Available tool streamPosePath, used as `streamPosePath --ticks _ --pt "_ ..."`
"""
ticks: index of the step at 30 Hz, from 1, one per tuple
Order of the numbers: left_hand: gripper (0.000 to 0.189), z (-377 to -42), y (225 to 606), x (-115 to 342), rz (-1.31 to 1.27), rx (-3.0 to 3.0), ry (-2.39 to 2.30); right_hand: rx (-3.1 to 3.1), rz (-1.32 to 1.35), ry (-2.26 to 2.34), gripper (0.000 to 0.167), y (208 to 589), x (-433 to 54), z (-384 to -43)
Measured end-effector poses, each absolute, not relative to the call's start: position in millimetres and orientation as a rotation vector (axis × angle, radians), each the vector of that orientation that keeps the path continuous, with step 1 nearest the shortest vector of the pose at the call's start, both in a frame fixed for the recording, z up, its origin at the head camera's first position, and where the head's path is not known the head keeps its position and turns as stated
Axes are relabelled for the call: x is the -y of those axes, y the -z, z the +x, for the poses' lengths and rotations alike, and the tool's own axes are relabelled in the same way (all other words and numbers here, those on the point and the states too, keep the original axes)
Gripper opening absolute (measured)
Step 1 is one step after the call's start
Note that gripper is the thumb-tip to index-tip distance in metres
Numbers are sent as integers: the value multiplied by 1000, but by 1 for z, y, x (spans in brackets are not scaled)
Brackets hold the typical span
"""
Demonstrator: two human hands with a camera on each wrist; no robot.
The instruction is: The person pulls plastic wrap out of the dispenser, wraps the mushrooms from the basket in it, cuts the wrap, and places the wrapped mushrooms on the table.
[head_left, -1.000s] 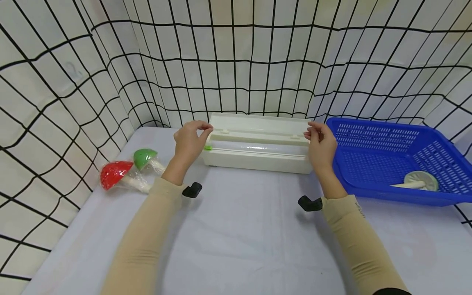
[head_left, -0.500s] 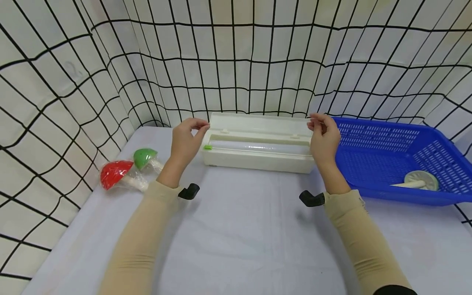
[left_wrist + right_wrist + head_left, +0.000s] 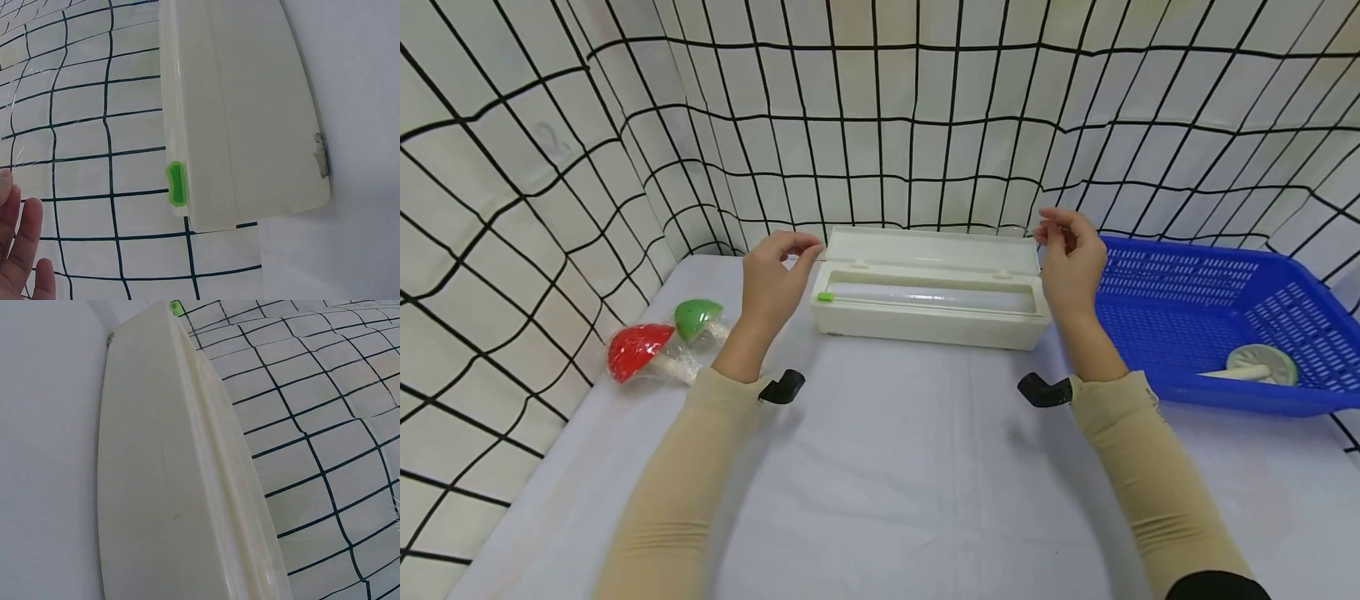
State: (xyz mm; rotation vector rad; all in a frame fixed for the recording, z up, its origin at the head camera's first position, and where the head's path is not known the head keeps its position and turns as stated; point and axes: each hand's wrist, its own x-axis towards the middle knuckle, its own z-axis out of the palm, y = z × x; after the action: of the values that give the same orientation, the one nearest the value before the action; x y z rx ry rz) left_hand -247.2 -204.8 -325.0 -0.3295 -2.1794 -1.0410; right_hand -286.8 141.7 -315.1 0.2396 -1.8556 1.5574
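Observation:
A white cling film dispenser box (image 3: 925, 327) stands toward the back of the table, its lid (image 3: 932, 250) raised. Inside lies a roll of clear cling film (image 3: 932, 295), with a green slide cutter (image 3: 825, 297) at the left end of the front edge. My left hand (image 3: 772, 279), beyond the box's left end, pinches the edge of a thin clear film (image 3: 14, 115) between thumb and index finger. Level with it past the right end, my right hand (image 3: 1072, 267) pinches the film's other side. The film stretched between them is barely visible.
A red toy mushroom (image 3: 638, 350) and a green one (image 3: 696, 318), both wrapped in clear film, lie at the left. At right stands a blue plastic basket (image 3: 1195, 390) holding a pale green mushroom (image 3: 1262, 364). Black wire grid (image 3: 917, 125) walls the back and sides.
Both hands have risen and moved slightly apart, the right one up and to the right, the left one a little up and left. More of the box's right end now shows.

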Motion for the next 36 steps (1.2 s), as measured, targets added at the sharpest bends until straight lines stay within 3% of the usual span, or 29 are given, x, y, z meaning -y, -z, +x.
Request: streamPosePath --ticks 36 --pt "13 -241 276 194 -307 1955 1082 1725 540 -1492 19 270 -160 -274"
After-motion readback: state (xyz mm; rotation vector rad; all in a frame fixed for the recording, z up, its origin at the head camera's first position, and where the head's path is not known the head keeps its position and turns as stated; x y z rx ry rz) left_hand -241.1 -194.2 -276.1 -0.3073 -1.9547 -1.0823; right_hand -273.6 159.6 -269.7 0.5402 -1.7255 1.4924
